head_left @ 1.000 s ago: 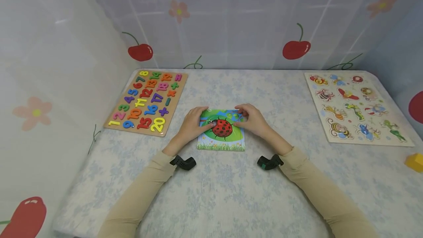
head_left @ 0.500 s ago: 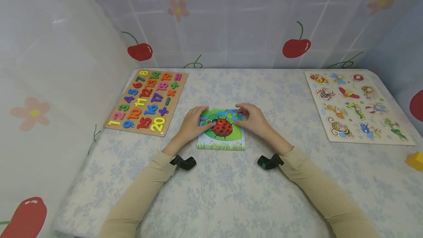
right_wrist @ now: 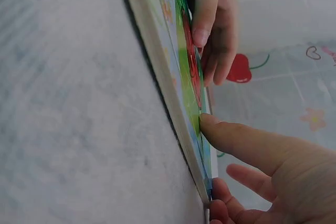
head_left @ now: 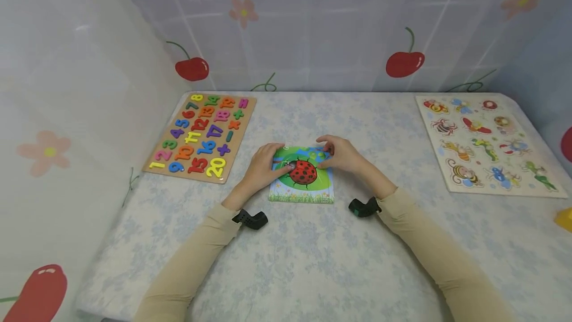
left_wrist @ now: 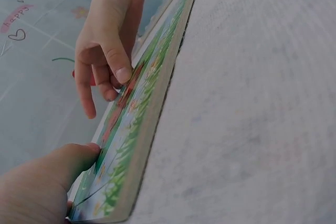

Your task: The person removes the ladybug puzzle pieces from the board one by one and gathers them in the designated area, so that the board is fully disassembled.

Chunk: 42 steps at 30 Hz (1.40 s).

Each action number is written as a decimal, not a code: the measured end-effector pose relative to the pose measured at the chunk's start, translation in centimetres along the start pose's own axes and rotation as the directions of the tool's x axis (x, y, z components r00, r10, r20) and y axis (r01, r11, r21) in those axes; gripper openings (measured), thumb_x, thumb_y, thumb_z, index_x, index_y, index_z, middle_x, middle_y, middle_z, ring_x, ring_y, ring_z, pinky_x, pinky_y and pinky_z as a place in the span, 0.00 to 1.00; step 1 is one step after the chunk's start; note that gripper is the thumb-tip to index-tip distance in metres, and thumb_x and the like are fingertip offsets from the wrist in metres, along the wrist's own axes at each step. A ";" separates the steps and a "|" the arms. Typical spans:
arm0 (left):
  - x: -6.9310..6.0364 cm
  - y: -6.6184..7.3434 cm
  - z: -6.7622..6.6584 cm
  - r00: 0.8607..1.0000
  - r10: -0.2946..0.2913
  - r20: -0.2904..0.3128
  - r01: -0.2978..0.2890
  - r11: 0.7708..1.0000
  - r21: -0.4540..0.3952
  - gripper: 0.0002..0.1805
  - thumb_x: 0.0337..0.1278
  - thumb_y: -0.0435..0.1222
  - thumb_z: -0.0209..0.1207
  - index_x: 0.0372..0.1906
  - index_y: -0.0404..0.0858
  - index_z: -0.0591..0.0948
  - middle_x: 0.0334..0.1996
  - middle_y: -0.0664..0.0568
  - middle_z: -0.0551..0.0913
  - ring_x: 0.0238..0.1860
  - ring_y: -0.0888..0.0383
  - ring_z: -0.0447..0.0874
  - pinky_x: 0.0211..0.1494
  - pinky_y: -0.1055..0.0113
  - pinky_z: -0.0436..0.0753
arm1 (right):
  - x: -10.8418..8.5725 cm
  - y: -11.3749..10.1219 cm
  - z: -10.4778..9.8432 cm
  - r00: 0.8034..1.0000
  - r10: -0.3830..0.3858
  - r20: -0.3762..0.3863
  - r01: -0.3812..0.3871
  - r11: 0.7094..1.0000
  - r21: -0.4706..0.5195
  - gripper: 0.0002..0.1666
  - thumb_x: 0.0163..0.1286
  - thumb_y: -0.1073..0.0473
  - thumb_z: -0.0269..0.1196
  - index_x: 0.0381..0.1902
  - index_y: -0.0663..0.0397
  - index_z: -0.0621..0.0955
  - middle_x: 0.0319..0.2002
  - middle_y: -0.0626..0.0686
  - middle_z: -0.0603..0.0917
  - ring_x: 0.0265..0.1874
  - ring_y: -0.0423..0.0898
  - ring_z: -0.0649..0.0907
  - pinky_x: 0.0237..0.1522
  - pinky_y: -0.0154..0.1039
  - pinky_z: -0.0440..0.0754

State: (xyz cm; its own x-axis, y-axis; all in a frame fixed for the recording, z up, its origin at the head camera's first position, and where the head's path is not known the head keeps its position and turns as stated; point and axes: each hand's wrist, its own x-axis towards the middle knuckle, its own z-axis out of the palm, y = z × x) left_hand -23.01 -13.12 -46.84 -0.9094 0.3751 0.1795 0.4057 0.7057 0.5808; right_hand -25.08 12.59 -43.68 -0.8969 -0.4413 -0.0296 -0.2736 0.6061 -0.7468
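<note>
Left hand point(head_left: 262, 167) grips the ladybug puzzle board point(head_left: 308, 194) at ten o'clock and right hand point(head_left: 343, 155) pinches it at two, mid-way along the bench point(head_left: 308, 262), in the head view. The left wrist view shows a thin, wood-like edge: likely stiff and light, the printed face slippery. Right wrist view: fingertips point(right_wrist: 220, 188) at the rim, probably the surest hold.

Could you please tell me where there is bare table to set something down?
Bare tablecloth lies on the near side of the ladybug puzzle, between the two sleeves. Another patch lies beyond it, between the number board and the insect board. The puzzle itself is crowded: the left hand and right hand touch it.
</note>
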 end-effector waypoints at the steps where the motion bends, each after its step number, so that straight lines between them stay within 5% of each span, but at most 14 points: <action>1: 0.0 0.1 0.0 1.000 0.001 0.003 -0.001 1.000 0.001 0.38 0.55 0.49 0.64 0.67 0.37 0.67 0.65 0.44 0.71 0.68 0.46 0.65 0.71 0.47 0.63 | 0.0 0.0 -0.1 1.000 0.014 0.012 -0.014 1.000 0.004 0.43 0.51 0.62 0.73 0.65 0.60 0.69 0.45 0.60 0.78 0.38 0.50 0.73 0.40 0.43 0.70; 6: -0.1 0.3 0.1 1.000 0.006 0.003 -0.006 1.000 0.004 0.37 0.55 0.48 0.64 0.67 0.37 0.67 0.65 0.44 0.70 0.68 0.46 0.65 0.71 0.47 0.63 | -0.1 0.1 -0.2 0.998 0.049 0.025 -0.050 0.999 0.017 0.43 0.51 0.60 0.74 0.65 0.57 0.70 0.46 0.59 0.78 0.38 0.51 0.72 0.41 0.43 0.70; 21: -0.3 0.6 -0.4 0.999 0.048 0.016 -0.048 0.999 0.007 0.24 0.57 0.47 0.63 0.59 0.47 0.79 0.65 0.42 0.68 0.67 0.43 0.63 0.69 0.41 0.60 | 0.0 0.1 -0.3 0.999 -0.030 -0.028 0.032 0.997 0.071 0.35 0.56 0.66 0.70 0.62 0.62 0.72 0.40 0.60 0.76 0.41 0.54 0.76 0.47 0.46 0.76; 29: -0.3 0.4 -0.1 0.999 0.049 0.013 -0.049 0.999 0.000 0.25 0.57 0.47 0.63 0.59 0.46 0.79 0.65 0.43 0.68 0.67 0.43 0.63 0.70 0.42 0.60 | 0.1 1.1 -0.2 0.986 0.045 -0.160 -0.003 0.967 0.256 0.23 0.68 0.68 0.58 0.60 0.67 0.74 0.41 0.67 0.79 0.40 0.57 0.81 0.36 0.25 0.75; 36: -0.3 0.3 -0.1 0.999 0.050 0.008 -0.050 0.999 0.003 0.24 0.56 0.47 0.63 0.59 0.46 0.79 0.65 0.42 0.68 0.67 0.43 0.63 0.70 0.42 0.60 | -0.2 0.4 -0.5 0.997 0.007 -0.077 0.015 0.960 0.278 0.30 0.59 0.70 0.66 0.60 0.68 0.72 0.44 0.67 0.77 0.34 0.41 0.78 0.34 0.26 0.75; 42: -0.2 0.1 0.0 0.999 0.050 0.016 -0.051 0.998 0.024 0.23 0.58 0.47 0.62 0.58 0.47 0.80 0.65 0.42 0.68 0.67 0.43 0.63 0.69 0.42 0.61 | 0.2 1.4 -0.2 0.998 -0.056 0.012 0.053 0.981 0.187 0.36 0.55 0.69 0.70 0.63 0.60 0.72 0.50 0.63 0.76 0.37 0.49 0.74 0.35 0.34 0.72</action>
State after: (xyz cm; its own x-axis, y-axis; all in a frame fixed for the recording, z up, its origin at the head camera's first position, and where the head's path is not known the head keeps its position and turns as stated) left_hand -22.82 -13.08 -46.81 -0.8864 0.4193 0.1960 0.4533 0.7003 0.5515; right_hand -25.69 13.43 -44.58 -0.8760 -0.4823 0.0044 -0.2508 0.4476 -0.8583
